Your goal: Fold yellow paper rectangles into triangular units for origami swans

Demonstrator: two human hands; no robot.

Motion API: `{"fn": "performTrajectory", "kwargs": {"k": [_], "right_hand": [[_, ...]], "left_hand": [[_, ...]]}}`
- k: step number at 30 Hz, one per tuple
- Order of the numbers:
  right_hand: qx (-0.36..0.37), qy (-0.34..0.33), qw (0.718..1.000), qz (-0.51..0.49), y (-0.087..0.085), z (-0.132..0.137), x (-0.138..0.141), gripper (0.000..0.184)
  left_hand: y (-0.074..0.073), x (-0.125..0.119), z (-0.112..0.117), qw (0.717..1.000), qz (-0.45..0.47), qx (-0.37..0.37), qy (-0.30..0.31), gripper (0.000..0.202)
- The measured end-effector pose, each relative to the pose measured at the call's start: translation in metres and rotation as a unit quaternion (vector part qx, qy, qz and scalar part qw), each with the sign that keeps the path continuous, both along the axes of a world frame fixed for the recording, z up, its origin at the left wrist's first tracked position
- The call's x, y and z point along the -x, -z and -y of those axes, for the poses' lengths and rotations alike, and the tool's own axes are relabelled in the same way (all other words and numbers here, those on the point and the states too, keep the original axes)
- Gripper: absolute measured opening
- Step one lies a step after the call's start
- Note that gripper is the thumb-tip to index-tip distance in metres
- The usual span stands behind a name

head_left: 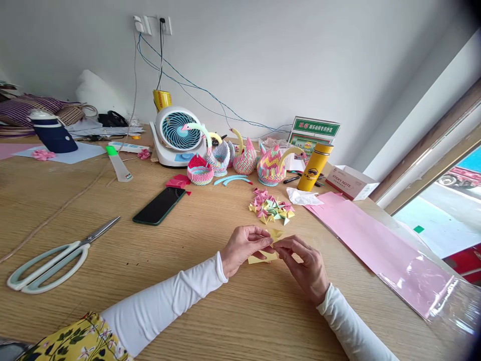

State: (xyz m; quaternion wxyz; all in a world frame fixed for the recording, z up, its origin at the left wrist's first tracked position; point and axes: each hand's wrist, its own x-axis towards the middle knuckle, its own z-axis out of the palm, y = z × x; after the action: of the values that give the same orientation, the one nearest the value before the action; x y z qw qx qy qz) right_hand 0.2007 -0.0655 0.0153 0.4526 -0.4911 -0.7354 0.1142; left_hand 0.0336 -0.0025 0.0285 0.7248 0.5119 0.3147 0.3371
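Above the wooden table, my left hand (pixel 247 246) and my right hand (pixel 305 260) meet at the fingertips. Both are closed in a pinch on a small piece of yellow paper (pixel 276 234), mostly covered by my fingers. Under my hands lie flat yellow paper pieces (pixel 262 257). Just beyond them is a loose pile of folded paper triangles (pixel 271 205) in pink, yellow and green. Behind the pile stand several folded-paper swans (pixel 271 168) and a small pink paper basket (pixel 200 171).
Scissors (pixel 67 258) lie at the left, a phone (pixel 160 205) nearer the middle. Behind stand a glue bottle (pixel 119 165), a fan (pixel 179 135) and a yellow cylinder (pixel 314 167). Pink paper (pixel 379 245) in clear plastic lies along the right, by a sticky-note box (pixel 351 182).
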Motion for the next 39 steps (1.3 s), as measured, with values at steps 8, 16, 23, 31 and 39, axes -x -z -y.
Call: {"fn": "performTrajectory", "kwargs": {"k": [8,16,23,31,39], "right_hand": [[0.025,0.033,0.999,-0.026,-0.0020,-0.0001,0.0039,0.011],[0.050,0.044,0.995,-0.078,-0.0003,-0.0002,0.0094,0.011],[0.076,0.046,0.991,-0.097,0.0005,-0.0003,0.0090,0.009],[0.064,0.051,0.992,-0.091,-0.0001,-0.0024,0.0088,0.009],[0.134,0.034,0.975,-0.172,0.0046,-0.0012,0.0098,0.013]], "left_hand": [[-0.0010,-0.0002,0.0005,1.000,0.003,0.013,-0.003,0.043],[-0.0020,-0.0005,0.0023,1.000,0.010,0.022,-0.004,0.038],[-0.0014,-0.0010,0.0032,1.000,0.012,0.013,0.005,0.036],[0.0036,-0.0008,0.0000,0.999,0.032,0.007,0.026,0.040],[-0.0046,-0.0017,0.0035,1.000,0.013,0.009,-0.012,0.042]]}}
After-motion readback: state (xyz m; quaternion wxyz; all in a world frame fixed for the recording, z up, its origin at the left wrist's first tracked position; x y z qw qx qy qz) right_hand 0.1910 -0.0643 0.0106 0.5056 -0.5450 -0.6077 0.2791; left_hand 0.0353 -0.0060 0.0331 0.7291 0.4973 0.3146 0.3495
